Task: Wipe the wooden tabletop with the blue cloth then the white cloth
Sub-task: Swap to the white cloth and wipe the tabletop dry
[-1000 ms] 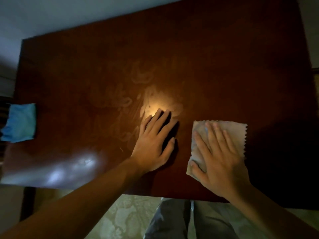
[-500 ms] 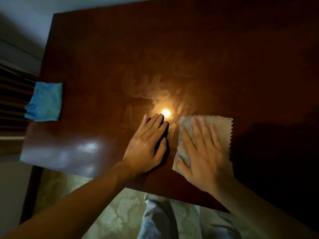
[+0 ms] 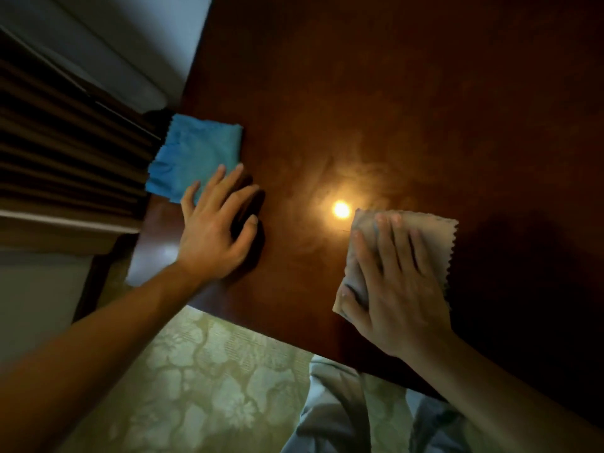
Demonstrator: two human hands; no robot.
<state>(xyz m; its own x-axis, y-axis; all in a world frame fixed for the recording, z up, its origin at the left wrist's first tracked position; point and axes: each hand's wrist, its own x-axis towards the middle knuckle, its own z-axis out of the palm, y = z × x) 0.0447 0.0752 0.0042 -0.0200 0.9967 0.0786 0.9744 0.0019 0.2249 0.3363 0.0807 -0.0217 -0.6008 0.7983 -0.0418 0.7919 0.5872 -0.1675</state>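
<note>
The dark wooden tabletop (image 3: pixel 392 109) fills most of the view, with hazy wipe streaks and a bright lamp reflection near its middle. My right hand (image 3: pixel 392 282) lies flat, fingers straight, pressing the white cloth (image 3: pixel 438 237) with zigzag edges onto the wood near the front edge. My left hand (image 3: pixel 215 230) rests open on the table with fingers spread, its fingertips overlapping the near corner of the blue cloth (image 3: pixel 192 155). That blue cloth lies crumpled at the table's left edge.
Dark slatted furniture (image 3: pixel 65 152) stands close against the table's left side. Below the front edge are a pale green patterned floor (image 3: pixel 209 387) and my grey-trousered legs (image 3: pixel 343 413). A light wall (image 3: pixel 124 37) runs along the back left.
My left hand slid left away from the right hand, up to the blue cloth. The right hand stays pressed on the white cloth. The view swung left.
</note>
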